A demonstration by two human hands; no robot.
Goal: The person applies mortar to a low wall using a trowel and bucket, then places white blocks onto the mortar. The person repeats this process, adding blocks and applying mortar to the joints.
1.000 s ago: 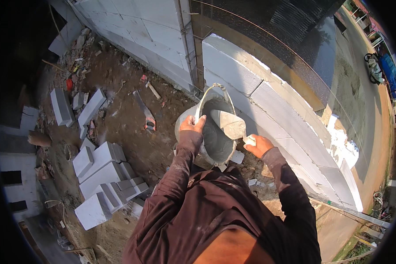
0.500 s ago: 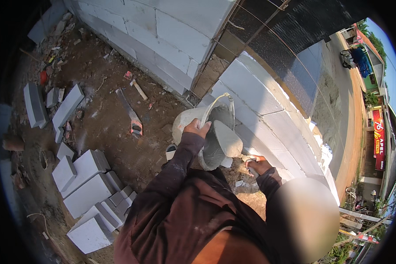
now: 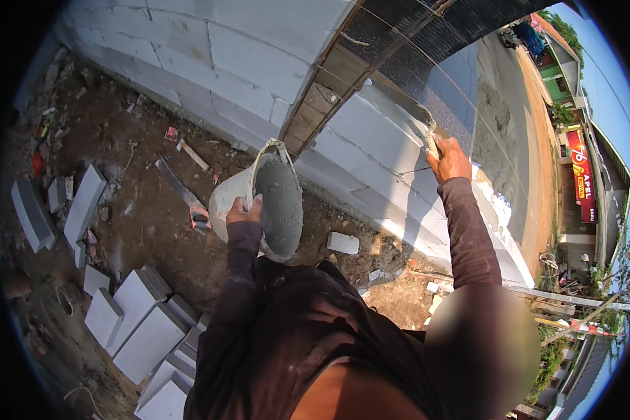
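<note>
My left hand [image 3: 246, 212] is closed on the rim of a pale bucket [image 3: 225, 199], which leans with its mouth toward the right. Grey mortar [image 3: 281, 203] coats the inside of the bucket, and its wire handle arches over the top. My right hand [image 3: 452, 164] grips a trowel [image 3: 432, 143] by its handle, out over the top of a low wall [image 3: 378, 150] of white blocks. The trowel's blade is seen nearly edge-on beyond the hand, so what lies on it is hard to tell. A small white block [image 3: 343, 243] lies on the ground right of the bucket.
A taller block wall [image 3: 224, 63] rises ahead, with steel rods [image 3: 399, 52] at the corner. On the dirt lie a handsaw [image 3: 180, 187], a hammer [image 3: 193, 155] and stacked white blocks [image 3: 141, 308]. Beyond the low wall runs a road [image 3: 502, 91].
My right hand has swung the trowel from the bucket's mouth up and away to the low wall's top. The bucket, still in my left hand, appears farther left in view.
</note>
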